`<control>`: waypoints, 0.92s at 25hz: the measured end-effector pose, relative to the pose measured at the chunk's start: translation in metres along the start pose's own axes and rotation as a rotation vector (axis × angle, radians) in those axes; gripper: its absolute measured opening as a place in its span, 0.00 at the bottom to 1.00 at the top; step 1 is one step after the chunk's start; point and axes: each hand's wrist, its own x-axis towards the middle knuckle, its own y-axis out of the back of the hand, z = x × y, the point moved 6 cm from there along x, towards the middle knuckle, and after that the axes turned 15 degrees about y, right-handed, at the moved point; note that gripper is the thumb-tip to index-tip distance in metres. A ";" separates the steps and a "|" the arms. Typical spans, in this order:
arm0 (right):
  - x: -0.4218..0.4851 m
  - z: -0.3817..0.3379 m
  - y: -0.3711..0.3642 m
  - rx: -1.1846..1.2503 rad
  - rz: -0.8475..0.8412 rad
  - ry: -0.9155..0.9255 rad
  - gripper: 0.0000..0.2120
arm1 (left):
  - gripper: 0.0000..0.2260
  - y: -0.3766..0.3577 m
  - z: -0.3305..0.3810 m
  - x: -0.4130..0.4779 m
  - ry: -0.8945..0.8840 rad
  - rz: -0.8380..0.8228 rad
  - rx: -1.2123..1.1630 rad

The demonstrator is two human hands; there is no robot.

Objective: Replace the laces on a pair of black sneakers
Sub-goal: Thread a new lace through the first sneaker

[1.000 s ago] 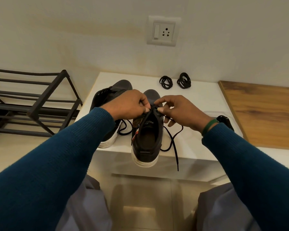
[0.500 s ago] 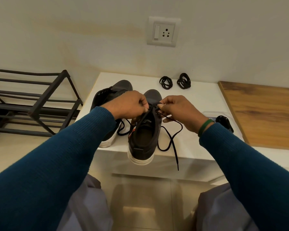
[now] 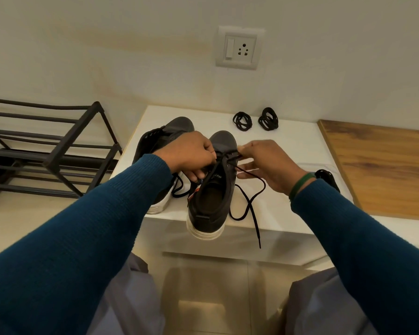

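The left hand (image 3: 191,155) grips the black white-soled sneaker (image 3: 211,201) at its eyelets, with the heel overhanging the near edge of the white tabletop (image 3: 293,151). The right hand (image 3: 264,165) pinches its black lace (image 3: 249,201). Two coiled black laces (image 3: 242,120) lie unused near the far edge. Judged stage: early, unlacing.

white bench (image 3: 288,146) bears a black sneaker (image 3: 165,134), a coiled lace (image 3: 242,120) beside another coil (image 3: 268,118).

The white table (image 3: 288,151) is looking smooth, faintly glossy; at its front edge the sneaker (image 3: 211,209) is showing a matt black upper (rubbery sole); right of it a wood panel (image 3: 377,165) is looking grained.
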 end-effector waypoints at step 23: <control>0.005 -0.045 -0.003 -0.915 -0.179 0.623 0.08 | 0.06 -0.003 0.007 0.001 -0.027 0.040 0.119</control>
